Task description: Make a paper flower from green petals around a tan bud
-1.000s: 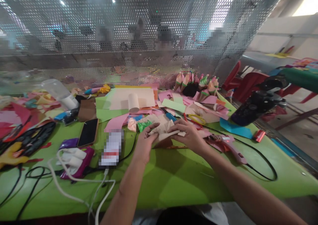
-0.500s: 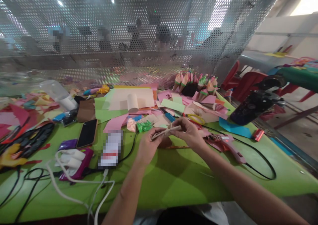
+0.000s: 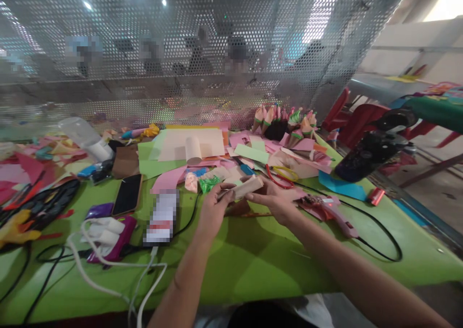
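A folded strip of pale paper (image 3: 246, 188) is held above the green table between my two hands. My left hand (image 3: 217, 205) pinches its left end, thumb and fingers closed on it. At the other end my right hand (image 3: 273, 200) grips the strip, its fingers partly hidden behind the paper. Below the hands lies a brown piece (image 3: 237, 209), mostly covered from view. Scissors with red and yellow handles (image 3: 284, 174) rest just beyond my right hand. A pink glue gun (image 3: 338, 214) lies to the right of it, with its black cord trailing.
At the left are a dark phone (image 3: 127, 194), a lit phone (image 3: 161, 218) and a purple power strip (image 3: 114, 239) with white cables. Coloured paper sheets (image 3: 173, 144) and paper ice-cream cones (image 3: 296, 118) stand at the back. A black bottle (image 3: 369, 154) is near the right edge.
The paper strip has turned so that more of its flat face shows. My right hand has shifted slightly down, and its fingers have moved behind the strip.
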`<state>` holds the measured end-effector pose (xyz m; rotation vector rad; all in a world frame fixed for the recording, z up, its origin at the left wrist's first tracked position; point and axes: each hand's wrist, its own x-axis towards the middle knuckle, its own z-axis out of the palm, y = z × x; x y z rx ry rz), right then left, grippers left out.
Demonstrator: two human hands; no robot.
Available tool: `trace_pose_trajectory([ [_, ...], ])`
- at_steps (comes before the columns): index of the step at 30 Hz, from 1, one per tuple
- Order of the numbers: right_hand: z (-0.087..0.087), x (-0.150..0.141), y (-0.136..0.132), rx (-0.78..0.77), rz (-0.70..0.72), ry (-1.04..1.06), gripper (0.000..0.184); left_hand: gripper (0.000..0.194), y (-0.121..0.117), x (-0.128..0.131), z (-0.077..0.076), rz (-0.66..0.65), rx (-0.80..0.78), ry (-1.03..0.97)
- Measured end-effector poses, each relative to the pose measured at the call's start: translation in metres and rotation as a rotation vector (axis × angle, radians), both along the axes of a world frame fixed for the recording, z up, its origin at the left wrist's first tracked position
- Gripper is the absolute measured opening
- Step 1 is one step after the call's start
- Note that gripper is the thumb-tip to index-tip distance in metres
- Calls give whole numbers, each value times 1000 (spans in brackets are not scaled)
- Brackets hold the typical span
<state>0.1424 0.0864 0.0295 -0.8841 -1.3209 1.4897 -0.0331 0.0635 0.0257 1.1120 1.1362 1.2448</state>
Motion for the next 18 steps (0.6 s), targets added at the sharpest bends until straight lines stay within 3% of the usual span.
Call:
trace_pose_trajectory([
  [3,-4,-3,1,-13,22,-28,36,26,-1,1,-3,-27,47,83],
  [6,-6,0,6,14,-83,-15,35,25,-1,-2,-5,-22,107,275],
  [10,-2,9,11,36,-264,55,36,44,-1,-4,-3,-88,119,790],
  [13,0,13,12,97,-309,87,33,52,0,-1,0,-206,100,1120],
  [18,0,15,11,172,-327,43,25,37,3,-1,-3,-291,76,1232],
])
